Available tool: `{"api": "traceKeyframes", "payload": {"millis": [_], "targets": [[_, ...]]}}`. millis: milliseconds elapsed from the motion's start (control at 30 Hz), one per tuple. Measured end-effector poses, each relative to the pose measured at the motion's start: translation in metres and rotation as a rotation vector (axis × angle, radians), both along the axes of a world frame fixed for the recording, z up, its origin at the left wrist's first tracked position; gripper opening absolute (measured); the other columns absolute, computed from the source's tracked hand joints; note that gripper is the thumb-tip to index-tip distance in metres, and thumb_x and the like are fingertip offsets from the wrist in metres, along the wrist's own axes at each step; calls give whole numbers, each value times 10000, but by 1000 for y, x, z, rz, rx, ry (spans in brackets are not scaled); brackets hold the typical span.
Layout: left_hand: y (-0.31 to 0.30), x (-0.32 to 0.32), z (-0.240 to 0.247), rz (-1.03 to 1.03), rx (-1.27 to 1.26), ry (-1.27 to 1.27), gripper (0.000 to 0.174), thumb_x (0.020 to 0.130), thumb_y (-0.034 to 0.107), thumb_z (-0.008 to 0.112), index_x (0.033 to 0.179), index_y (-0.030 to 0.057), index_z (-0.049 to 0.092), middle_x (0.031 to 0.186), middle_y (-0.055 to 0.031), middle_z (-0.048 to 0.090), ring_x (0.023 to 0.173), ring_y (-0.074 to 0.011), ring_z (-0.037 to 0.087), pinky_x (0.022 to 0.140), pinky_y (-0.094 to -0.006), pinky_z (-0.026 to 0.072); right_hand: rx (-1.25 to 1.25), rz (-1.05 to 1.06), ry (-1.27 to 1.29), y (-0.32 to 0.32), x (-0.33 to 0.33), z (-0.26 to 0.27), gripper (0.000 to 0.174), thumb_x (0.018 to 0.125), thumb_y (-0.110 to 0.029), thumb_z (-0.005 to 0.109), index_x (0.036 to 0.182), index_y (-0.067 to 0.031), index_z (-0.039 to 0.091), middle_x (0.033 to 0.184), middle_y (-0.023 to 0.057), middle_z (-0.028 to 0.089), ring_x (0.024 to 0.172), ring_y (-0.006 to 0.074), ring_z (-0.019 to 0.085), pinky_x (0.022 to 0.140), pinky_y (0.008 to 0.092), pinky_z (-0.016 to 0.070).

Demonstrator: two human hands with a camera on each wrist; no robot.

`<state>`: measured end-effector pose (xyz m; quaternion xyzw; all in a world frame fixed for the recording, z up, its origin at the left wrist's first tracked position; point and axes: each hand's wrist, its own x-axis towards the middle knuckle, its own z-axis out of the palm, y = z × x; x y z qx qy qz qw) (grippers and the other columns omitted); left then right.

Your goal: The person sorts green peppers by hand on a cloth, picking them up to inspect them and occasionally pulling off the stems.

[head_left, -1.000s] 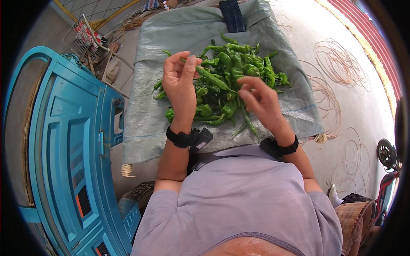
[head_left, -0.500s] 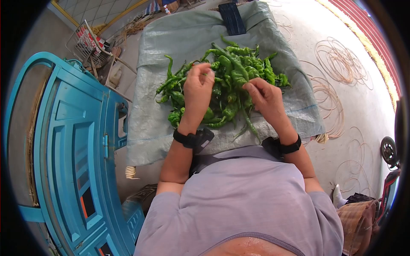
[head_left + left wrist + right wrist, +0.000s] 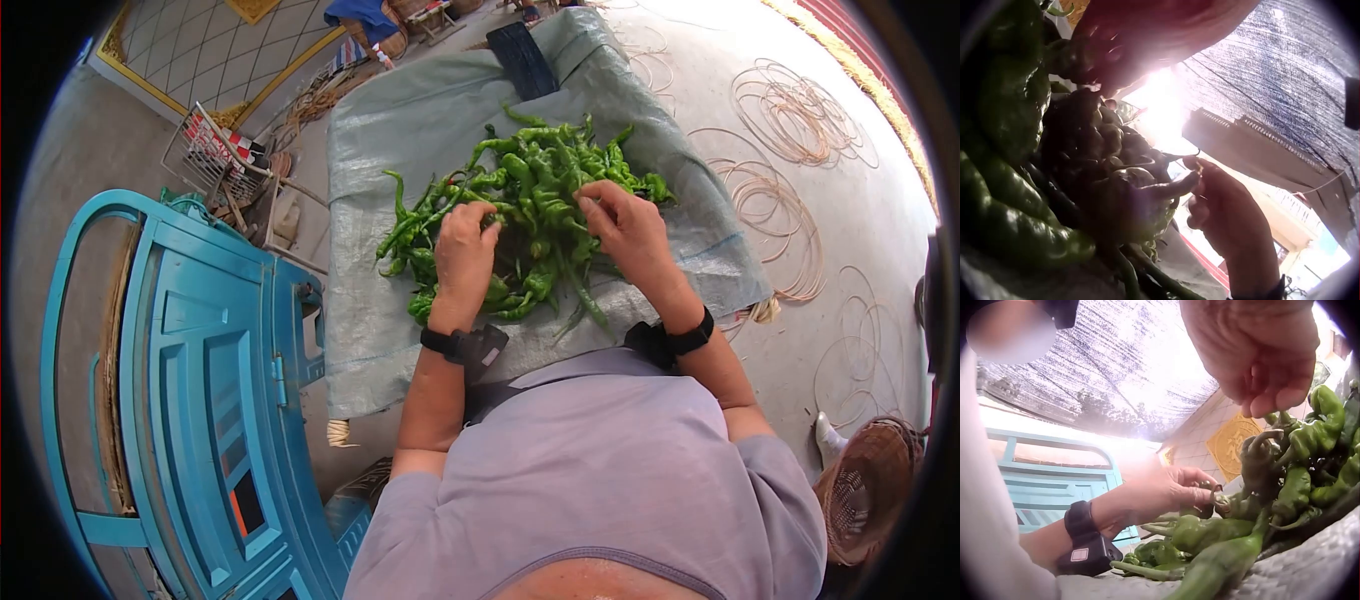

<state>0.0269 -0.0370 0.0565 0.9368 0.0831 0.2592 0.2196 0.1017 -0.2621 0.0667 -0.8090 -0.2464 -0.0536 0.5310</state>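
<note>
A heap of green chili peppers [image 3: 530, 185] lies on a grey-green woven sheet [image 3: 400, 115]. My left hand [image 3: 463, 265] is at the heap's near left part, its thumb and fingers pinching the dark end of a green pepper [image 3: 1069, 59]. On the other side, my right hand [image 3: 637, 240] reaches in with curled fingers and pinches the tip of another green pepper [image 3: 1169, 189] against its thumb. In the right wrist view the right fingertips [image 3: 1266, 403] overlap the tops of the peppers. Both wrists wear black straps with cameras.
A blue metal panel [image 3: 215, 390] stands left of the sheet. A dark folded cloth [image 3: 522, 60] lies at the sheet's far edge. Coiled cane strips [image 3: 790, 110] are on the floor at the right, and a woven basket [image 3: 865, 490] stands at the lower right.
The long pepper formerly in my left hand is out of it; that hand has come down to the heap. My right hand first moved inward and stays at the heap's right side. The head view has shifted.
</note>
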Motion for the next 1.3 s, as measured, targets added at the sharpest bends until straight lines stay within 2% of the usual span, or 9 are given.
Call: {"api": "traceKeyframes", "payload": {"millis": [233, 500, 667, 700, 900, 1000, 1033, 1133, 1300], "targets": [[-9, -9, 23, 35, -178, -406, 217, 898, 133, 755, 1088, 54, 683, 951, -66, 639, 854, -188, 627, 765, -336, 513, 346, 61, 36, 12, -14, 8, 229, 960, -198, 680, 1173, -115, 662, 726, 43, 640, 599, 124, 604, 570, 275, 474], [-40, -20, 35, -265, -74, -440, 234, 819, 113, 804, 1030, 82, 707, 993, -69, 647, 930, -239, 595, 832, -362, 487, 2, 232, -104, 40, -35, 2, 504, 829, -193, 755, 1300, -143, 582, 762, 61, 643, 677, 233, 668, 627, 347, 525], [-53, -26, 35, -286, -220, -355, 219, 816, 136, 808, 1004, 84, 708, 974, -42, 658, 965, -239, 569, 873, -367, 457, 83, 146, -210, 37, -30, -10, 432, 831, -147, 744, 1250, -145, 635, 852, 55, 682, 687, 212, 678, 644, 332, 533], [-52, -24, 32, -324, -187, -419, 206, 840, 133, 798, 1010, 68, 702, 958, -33, 672, 890, -198, 583, 808, -327, 471, 96, 139, -250, 35, -29, -9, 417, 833, -141, 744, 1239, -147, 647, 872, 54, 690, 685, 207, 677, 646, 328, 534], [-52, -28, 37, -387, -897, -307, 184, 918, 160, 764, 1051, 48, 701, 909, 24, 667, 751, -59, 538, 687, -227, 457, 139, 107, -330, 35, -33, 5, 273, 906, -150, 725, 1178, -142, 712, 943, 57, 717, 660, 166, 646, 638, 289, 525], [-43, -29, 36, -163, -910, -261, 195, 930, 198, 761, 1054, 56, 709, 959, 30, 649, 776, -35, 518, 686, -212, 431, 249, 10, -237, 31, -21, -2, 198, 941, -168, 705, 1132, -136, 748, 947, 58, 725, 653, 129, 628, 629, 273, 513], [-38, -20, 30, -183, -559, -506, 210, 928, 227, 767, 1049, 63, 717, 946, 33, 594, 769, -29, 487, 663, -200, 391, 293, -12, -210, 28, -13, -6, 183, 975, -188, 684, 1115, -95, 757, 944, 27, 735, 667, 102, 614, 621, 255, 499], [-23, -19, 31, -38, -529, -454, 218, 928, 253, 767, 1057, 82, 728, 910, 37, 539, 755, -41, 486, 655, -208, 397, 511, 31, 88, 12, -8, -2, 237, 1024, -225, 624, 1151, -60, 737, 849, -5, 671, 614, 59, 553, 563, 216, 442], [-18, -4, 34, -156, -880, -485, 281, 957, 180, 725, 1173, 5, 687, 959, -6, 558, 888, -71, 608, 715, -221, 514, 696, 20, 147, 2, -6, 5, 333, 1082, -275, 506, 1267, -56, 674, 810, 3, 626, 550, 32, 503, 505, 194, 395]]}}
